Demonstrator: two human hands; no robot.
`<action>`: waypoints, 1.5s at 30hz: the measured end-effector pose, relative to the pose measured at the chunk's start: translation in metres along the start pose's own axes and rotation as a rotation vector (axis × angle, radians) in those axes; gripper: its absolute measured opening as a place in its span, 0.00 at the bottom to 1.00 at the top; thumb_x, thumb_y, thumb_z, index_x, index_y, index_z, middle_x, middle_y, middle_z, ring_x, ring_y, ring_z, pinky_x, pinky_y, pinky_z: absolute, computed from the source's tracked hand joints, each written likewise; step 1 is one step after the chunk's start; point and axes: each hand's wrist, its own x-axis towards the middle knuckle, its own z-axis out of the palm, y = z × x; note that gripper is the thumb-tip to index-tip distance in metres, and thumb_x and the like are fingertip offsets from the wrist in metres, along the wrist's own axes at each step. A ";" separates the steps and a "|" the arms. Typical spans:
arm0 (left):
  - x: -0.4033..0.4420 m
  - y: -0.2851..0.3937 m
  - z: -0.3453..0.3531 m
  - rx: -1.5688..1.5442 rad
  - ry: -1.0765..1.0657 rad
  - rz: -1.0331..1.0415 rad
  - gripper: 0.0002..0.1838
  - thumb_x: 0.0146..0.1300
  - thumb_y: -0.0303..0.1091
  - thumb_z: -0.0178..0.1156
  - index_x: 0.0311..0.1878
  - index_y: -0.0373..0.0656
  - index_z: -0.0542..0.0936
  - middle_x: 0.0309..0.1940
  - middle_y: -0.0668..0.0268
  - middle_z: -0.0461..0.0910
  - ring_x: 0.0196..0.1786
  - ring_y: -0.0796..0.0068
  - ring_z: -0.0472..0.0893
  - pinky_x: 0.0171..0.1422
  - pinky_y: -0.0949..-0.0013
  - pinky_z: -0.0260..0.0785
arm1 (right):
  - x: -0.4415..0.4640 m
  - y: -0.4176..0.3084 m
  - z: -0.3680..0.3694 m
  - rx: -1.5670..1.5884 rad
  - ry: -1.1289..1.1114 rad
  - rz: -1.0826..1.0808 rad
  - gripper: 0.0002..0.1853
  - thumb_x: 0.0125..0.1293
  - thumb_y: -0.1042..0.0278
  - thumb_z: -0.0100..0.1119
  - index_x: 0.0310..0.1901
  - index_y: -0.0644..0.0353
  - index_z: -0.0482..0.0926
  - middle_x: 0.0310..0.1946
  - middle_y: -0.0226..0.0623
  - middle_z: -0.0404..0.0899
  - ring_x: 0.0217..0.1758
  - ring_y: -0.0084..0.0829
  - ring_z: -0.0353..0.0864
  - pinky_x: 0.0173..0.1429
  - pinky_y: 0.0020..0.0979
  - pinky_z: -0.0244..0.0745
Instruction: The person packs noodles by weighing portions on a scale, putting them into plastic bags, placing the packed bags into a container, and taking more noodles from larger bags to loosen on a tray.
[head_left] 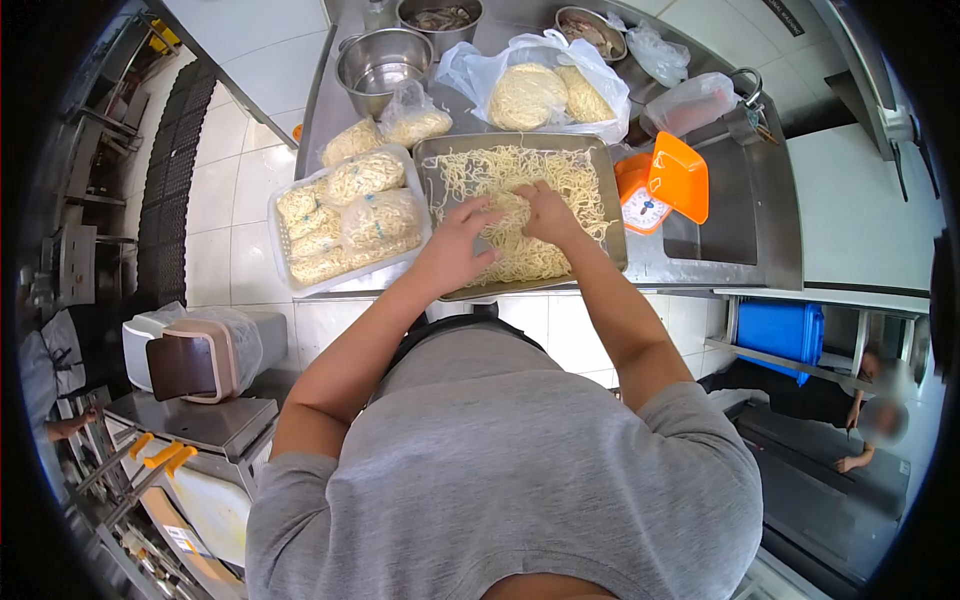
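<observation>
1. Left hand (460, 248): fingers spread, thumb well apart from them; fingertips at the loose noodles (530, 262), palm facing the right hand.
2. Right hand (548, 215): fingers bent down into the noodles; cannot tell whether they close on strands.
3. Noodles lie beneath and between both hands, spread in a metal tray (617, 215).
4. Left of left hand: white basket (276, 225), bagged noodles (365, 178) inside.
5. Right of right hand: orange scale (643, 208).
</observation>
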 end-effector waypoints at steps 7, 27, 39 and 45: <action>0.065 0.016 0.053 -0.292 0.200 -0.102 0.40 0.46 0.38 0.71 0.63 0.38 0.67 0.62 0.46 0.66 0.65 0.54 0.67 0.66 0.63 0.60 | -0.026 0.003 -0.083 0.313 0.218 -0.201 0.35 0.38 0.64 0.74 0.52 0.64 0.74 0.48 0.48 0.76 0.52 0.42 0.75 0.57 0.34 0.70; 0.090 0.068 0.072 -0.278 0.390 -0.382 0.26 0.47 0.33 0.66 0.52 0.41 0.74 0.43 0.59 0.80 0.45 0.65 0.79 0.52 0.69 0.68 | -0.051 -0.003 -0.172 0.500 0.423 -0.497 0.26 0.40 0.78 0.65 0.47 0.66 0.76 0.43 0.37 0.76 0.48 0.31 0.77 0.53 0.26 0.71; 0.022 -0.004 0.116 0.367 0.238 -0.552 0.22 0.47 0.38 0.67 0.49 0.49 0.78 0.54 0.57 0.72 0.57 0.55 0.72 0.61 0.52 0.63 | -0.109 -0.014 -0.328 0.885 0.639 -0.503 0.19 0.48 0.83 0.51 0.45 0.69 0.75 0.36 0.39 0.80 0.37 0.29 0.80 0.44 0.28 0.76; 0.000 -0.011 0.116 0.297 0.267 -0.395 0.22 0.47 0.33 0.67 0.49 0.45 0.77 0.51 0.55 0.73 0.57 0.53 0.72 0.62 0.57 0.63 | -0.111 0.036 -0.364 0.829 0.710 -0.554 0.19 0.46 0.85 0.50 0.44 0.70 0.74 0.36 0.40 0.80 0.37 0.31 0.80 0.42 0.29 0.77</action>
